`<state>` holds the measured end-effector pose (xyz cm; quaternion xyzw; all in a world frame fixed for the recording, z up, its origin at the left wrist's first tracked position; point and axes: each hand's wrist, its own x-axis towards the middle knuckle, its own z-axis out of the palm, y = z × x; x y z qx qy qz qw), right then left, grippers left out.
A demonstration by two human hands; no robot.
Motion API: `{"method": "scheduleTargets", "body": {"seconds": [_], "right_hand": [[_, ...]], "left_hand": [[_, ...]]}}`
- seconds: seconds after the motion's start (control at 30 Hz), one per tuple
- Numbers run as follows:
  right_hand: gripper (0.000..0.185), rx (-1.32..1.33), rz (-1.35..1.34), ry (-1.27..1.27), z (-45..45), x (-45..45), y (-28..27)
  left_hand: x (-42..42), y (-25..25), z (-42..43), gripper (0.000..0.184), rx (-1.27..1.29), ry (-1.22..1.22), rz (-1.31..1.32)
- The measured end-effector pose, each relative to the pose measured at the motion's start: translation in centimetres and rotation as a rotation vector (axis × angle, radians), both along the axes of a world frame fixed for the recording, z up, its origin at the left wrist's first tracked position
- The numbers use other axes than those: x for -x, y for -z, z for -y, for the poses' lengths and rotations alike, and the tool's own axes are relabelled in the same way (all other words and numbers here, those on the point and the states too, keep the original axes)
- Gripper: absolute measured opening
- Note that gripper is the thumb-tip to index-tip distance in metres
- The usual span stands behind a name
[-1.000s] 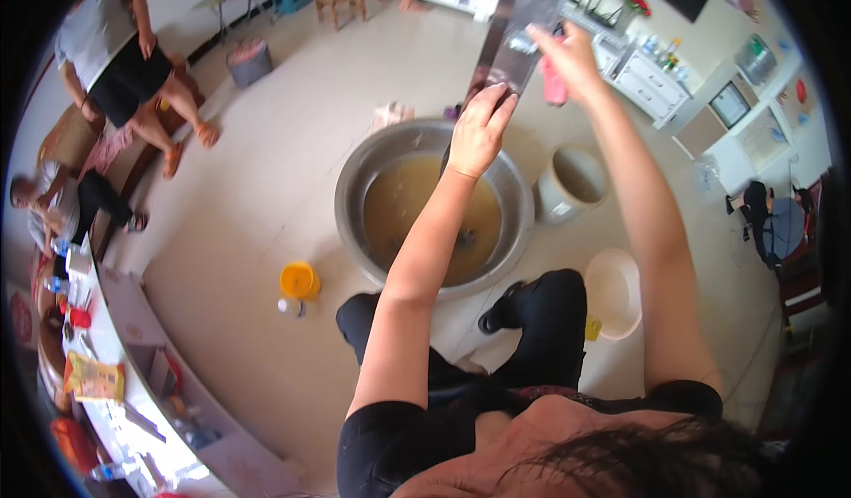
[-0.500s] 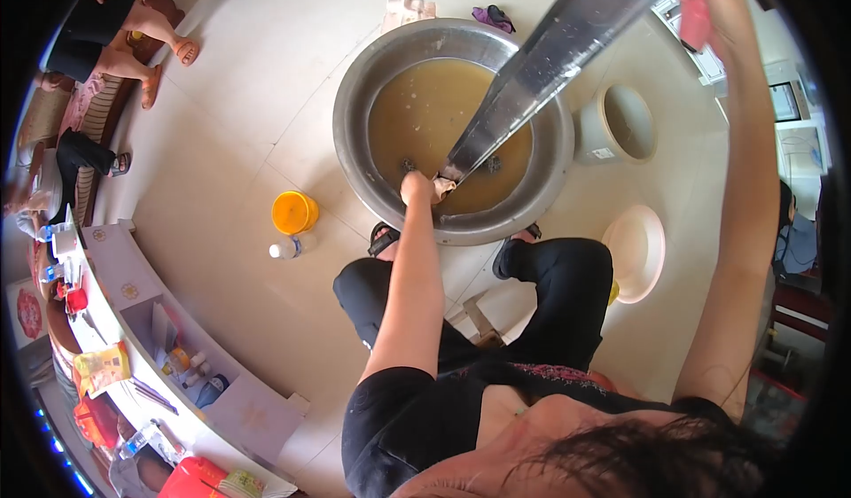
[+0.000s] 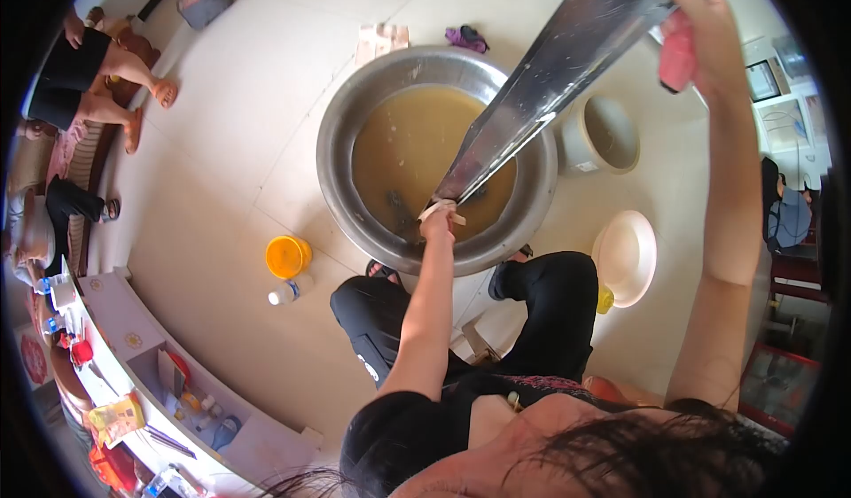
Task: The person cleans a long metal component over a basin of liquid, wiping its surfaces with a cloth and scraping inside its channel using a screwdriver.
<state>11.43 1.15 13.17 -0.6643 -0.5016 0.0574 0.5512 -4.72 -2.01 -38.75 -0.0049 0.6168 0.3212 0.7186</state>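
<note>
A long shiny metal panel (image 3: 550, 81), with raised edges like a trough, slants down into a wide metal basin (image 3: 335, 188) of murky yellowish water (image 3: 412, 135). My left hand (image 3: 437, 224) is closed around a pale, cloth-like piece (image 3: 450, 210) at the panel's lower end, just over the basin's near side. High on the right, my right hand (image 3: 705, 24) grips the panel's upper end, its fingertips partly hidden. A pinkish-red piece (image 3: 676, 52) shows beside that palm; what it is I cannot make out. Dark lumps show in the water near my left hand.
A grey bucket (image 3: 572, 139) and a pale pink basin (image 3: 645, 259) stand right of the large basin. To the left are a yellow tub (image 3: 288, 256) and a white-capped bottle (image 3: 282, 296). A cluttered white counter (image 3: 133, 378) curves along the lower left; people sit beyond it.
My left hand has shifted from the left of the panel's lower end to just below it, the pale piece still in its fingers. The camera view has shifted; my right hand keeps its grip.
</note>
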Motion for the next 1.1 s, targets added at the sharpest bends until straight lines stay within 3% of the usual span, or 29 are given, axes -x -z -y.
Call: {"method": "scheduleTargets", "body": {"seconds": [0.03,0.07,0.13,0.17,0.2,0.27,0.43,0.5,0.53,0.67,0.9,0.97,1.03,1.1], "right_hand": [[0.025,0.035,0.022,-0.009,0.4,-0.6,0.0],[0.024,-0.047,0.024,-0.01,0.6,0.8,0.1],[0.02,0.05,-0.056,-0.036,0.7,-1.0,0.2],[0.024,0.09,-0.103,-0.077,0.4,-2.1,0.5],[0.023,0.081,-0.101,-0.102,0.4,-1.8,0.2],[0.023,0.073,-0.072,-0.117,0.4,-1.3,0.0],[0.024,0.057,-0.029,-0.142,1.1,1.1,-0.6],[0.023,0.062,-0.002,-0.202,1.7,2.4,-1.2],[0.022,0.052,-0.017,-0.239,1.7,2.7,-1.2],[0.022,0.002,-0.053,-0.326,1.7,2.6,-0.7],[0.018,0.004,-0.075,-0.218,1.2,0.0,0.3],[0.018,0.02,-0.072,-0.158,1.1,-0.6,0.5],[0.018,0.033,-0.083,-0.134,1.3,-0.9,0.6],[0.017,0.034,-0.104,-0.155,1.3,-0.8,0.4]], "left_hand": [[-0.5,-3.3,0.4,0.007,-0.224,0.05,0.036],[-0.6,-9.7,0.6,0.009,-0.416,0.065,0.111],[-1.9,-15.2,0.5,0.009,-0.763,0.022,0.182],[-2.8,-16.8,0.2,0.007,-0.906,0.052,0.065],[-2.8,-20.2,-0.2,0.007,-1.225,0.055,-0.309],[-3.1,-27.3,-0.7,0.008,-1.477,-0.065,-0.361],[-4.1,-40.2,-3.1,0.008,-1.779,-0.28,-0.307],[-4.6,-43.4,-4.0,0.012,-1.896,-0.349,-0.406],[-4.5,-44.4,-4.1,0.01,-1.955,-0.401,-0.603],[-3.9,-41.6,-5.0,0.015,-2.088,-0.405,-0.829],[-4.1,-24.9,-3.1,0.017,-1.843,-0.2,-0.863],[-3.5,-22.2,-2.3,0.013,-1.735,-0.062,-0.918],[-3.1,-21.9,-1.6,0.01,-1.635,0.016,-0.875],[-3.4,-24.8,-2.5,0.01,-1.726,-0.078,-0.867]]}}
